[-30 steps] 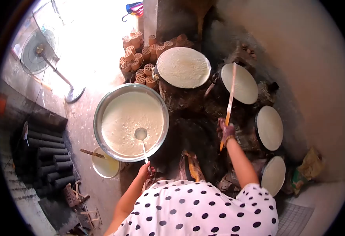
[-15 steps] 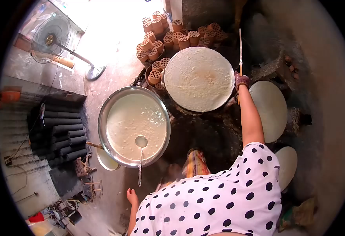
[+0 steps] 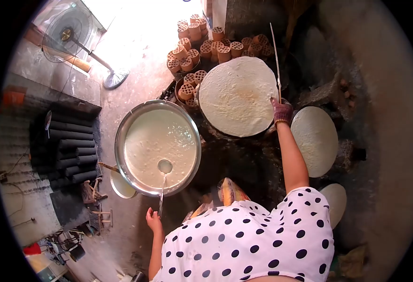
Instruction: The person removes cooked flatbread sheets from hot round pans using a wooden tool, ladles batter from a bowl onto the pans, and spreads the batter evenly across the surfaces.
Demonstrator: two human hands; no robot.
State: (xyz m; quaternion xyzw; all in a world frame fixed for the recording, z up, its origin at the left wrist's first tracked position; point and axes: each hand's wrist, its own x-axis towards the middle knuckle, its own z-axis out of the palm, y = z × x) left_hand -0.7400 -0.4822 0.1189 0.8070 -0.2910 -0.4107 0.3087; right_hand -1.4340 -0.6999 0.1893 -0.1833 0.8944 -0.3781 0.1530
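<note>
My right hand (image 3: 282, 112), in a dark reddish glove, is closed around a long thin stick (image 3: 276, 61) that points away from me. Its fingers are at the right edge of a large round pale sheet (image 3: 237, 94), which covers a round cooking surface. My left hand (image 3: 154, 222) is bare, with fingers partly apart, close to the handle end of a ladle (image 3: 164, 167). Whether it touches the handle I cannot tell. The ladle's bowl lies in creamy batter inside a wide metal basin (image 3: 118, 141).
Clay-coloured perforated cylinders (image 3: 224, 54) cluster behind the cooking surface. On the right are two pale round surfaces, one nearer (image 3: 334, 202) and one farther (image 3: 314, 141). Dark cylinders (image 3: 75, 150) are stacked at left, beyond a lidded-looking pale container (image 3: 123, 187). A standing fan (image 3: 67, 35) is at far left.
My right hand has moved left onto the sheet's edge, and the stick now leans left. My left hand has come up to the ladle's handle end. The view has shifted slightly.
</note>
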